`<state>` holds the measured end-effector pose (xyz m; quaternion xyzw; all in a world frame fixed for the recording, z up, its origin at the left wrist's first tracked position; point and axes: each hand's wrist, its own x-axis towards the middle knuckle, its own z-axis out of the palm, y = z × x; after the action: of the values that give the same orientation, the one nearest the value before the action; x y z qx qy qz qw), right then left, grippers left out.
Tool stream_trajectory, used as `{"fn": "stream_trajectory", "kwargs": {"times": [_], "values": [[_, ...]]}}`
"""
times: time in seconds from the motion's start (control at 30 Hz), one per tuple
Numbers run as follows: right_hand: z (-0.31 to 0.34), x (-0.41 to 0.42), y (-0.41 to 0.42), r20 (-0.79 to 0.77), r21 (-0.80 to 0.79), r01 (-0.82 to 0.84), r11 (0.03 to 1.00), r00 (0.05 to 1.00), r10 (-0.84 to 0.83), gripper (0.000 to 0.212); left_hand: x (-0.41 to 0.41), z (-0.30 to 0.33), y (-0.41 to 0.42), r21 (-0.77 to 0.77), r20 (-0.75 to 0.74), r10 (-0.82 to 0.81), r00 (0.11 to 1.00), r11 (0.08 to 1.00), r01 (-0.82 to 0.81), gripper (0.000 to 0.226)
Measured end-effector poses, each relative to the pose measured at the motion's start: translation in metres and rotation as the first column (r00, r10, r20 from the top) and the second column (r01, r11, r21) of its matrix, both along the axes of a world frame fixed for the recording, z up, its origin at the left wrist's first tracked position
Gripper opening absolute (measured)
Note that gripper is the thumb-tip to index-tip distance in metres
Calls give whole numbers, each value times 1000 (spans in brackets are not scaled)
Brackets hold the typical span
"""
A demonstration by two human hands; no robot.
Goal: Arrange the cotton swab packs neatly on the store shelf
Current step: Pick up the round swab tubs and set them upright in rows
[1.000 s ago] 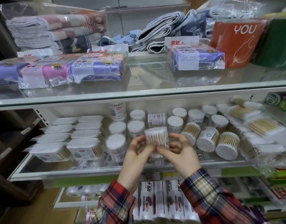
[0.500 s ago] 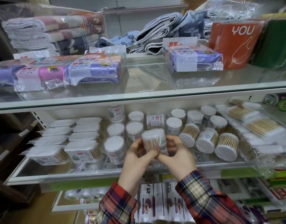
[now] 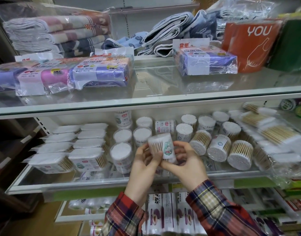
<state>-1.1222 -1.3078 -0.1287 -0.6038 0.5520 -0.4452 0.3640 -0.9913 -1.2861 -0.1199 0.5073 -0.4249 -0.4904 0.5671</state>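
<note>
Head view: we note the glass shelf [image 3: 95,182] carrying flat swab packs [image 3: 88,160] and upright tubs [image 3: 121,155]. Above its front edge, our left hand [image 3: 144,166] and right hand [image 3: 185,165] both clasp one tilted cylindrical swab pack [image 3: 161,147].

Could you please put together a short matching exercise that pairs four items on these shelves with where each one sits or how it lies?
Items
1. round swab tub with the cartoon label
2. flat rectangular swab packs
3. orange "YOU" pack
4. three tubs with wooden sticks showing

Places or states
A. upper glass shelf, far right
B. held between the left hand and right hand
C. tipped on their sides, right of the hands
D. stacked in rows, left end of the swab shelf

Pairs: 1-B, 2-D, 3-A, 4-C
</note>
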Motion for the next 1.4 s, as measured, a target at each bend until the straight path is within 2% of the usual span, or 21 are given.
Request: {"fn": "stream_trajectory", "kwargs": {"times": [0.07, 0.3, 0.47, 0.67, 0.87, 1.0, 1.1, 1.27, 1.4], "values": [[3, -4, 1, 37, 11, -65, 998, 997, 65, 74, 3, -1, 0, -15, 0, -19, 1000, 1000, 19, 37], [17, -25, -3, 229, 31, -206, 978, 954, 193, 36, 10, 1, 3, -38, -77, -139, 987, 990, 136, 46], [19, -30, -6, 272, 83, -305, 949, 923, 273, 52, 11, 1, 4, -54, -125, -222, 967, 975, 217, 57], [17, -27, -6, 360, 127, -386, 914, 876, 321, 57, 12, -4, 6, -39, -237, -219, 947, 976, 216, 54], [10, -25, -6, 290, 116, -295, 948, 923, 252, 56, 12, -9, 5, 17, -208, -198, 958, 978, 206, 45], [11, -22, -4, 238, 72, -161, 984, 961, 140, 54, 9, -11, 5, 39, -42, -123, 992, 991, 125, 31], [10, -18, -2, 204, 6, -62, 998, 977, 59, 52, 5, -12, 10, 0, 81, -93, 992, 996, 93, 25], [4, -8, -2, 166, -48, 9, 999, 986, -1, 50, -2, -10, 16, -14, 108, -105, 989, 994, 107, 47], [1, -6, -2, 196, -21, -40, 999, 980, 44, 53, 0, -6, 15, -28, 124, -92, 988, 995, 96, 53]]}}
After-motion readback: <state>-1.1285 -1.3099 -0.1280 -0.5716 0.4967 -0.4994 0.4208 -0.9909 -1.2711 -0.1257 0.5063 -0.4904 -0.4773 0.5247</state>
